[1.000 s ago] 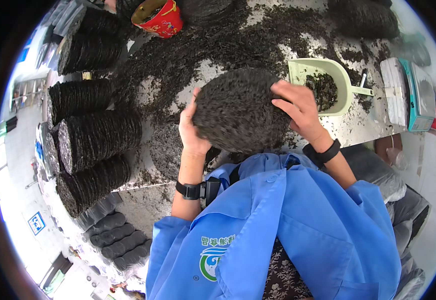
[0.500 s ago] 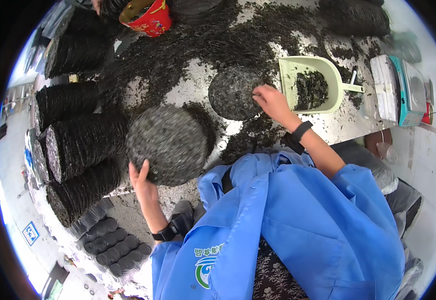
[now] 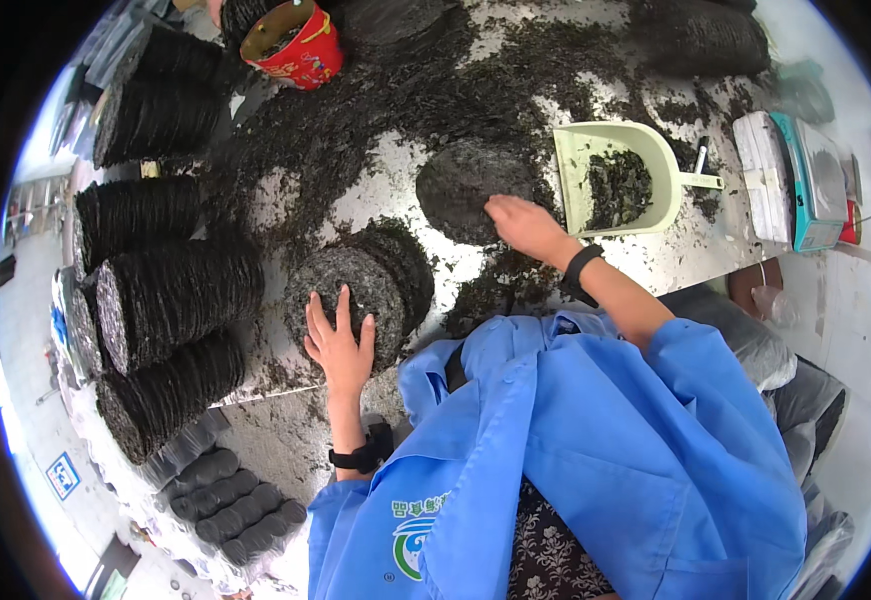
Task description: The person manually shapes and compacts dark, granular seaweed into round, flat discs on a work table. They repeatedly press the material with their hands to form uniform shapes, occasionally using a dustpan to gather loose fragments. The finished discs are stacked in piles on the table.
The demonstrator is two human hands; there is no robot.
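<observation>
My left hand (image 3: 341, 340) lies with fingers spread on the top face of a stack of round, dark dried seaweed discs (image 3: 381, 262). To the right, a single round seaweed disc (image 3: 461, 190) lies flat on the table. My right hand (image 3: 528, 230) rests at that disc's right lower edge, its fingers pressed together against the surface; whether anything is pinched in them is hidden. Close beside this hand stands a pale green dustpan (image 3: 568, 185) with loose seaweed bits (image 3: 620, 190) in it.
Several rolls of stacked seaweed discs (image 3: 181, 300) line the left side. A red bucket (image 3: 301, 55) stands at the far left, with part of another person's hand beyond it. Seaweed scraps (image 3: 376, 110) litter the table. A teal-edged scale (image 3: 814, 185) sits at right.
The blurred disc by my left hand now rests on the stack, and that hand has moved right onto its face. My right hand has shifted slightly left and nearer along the other disc.
</observation>
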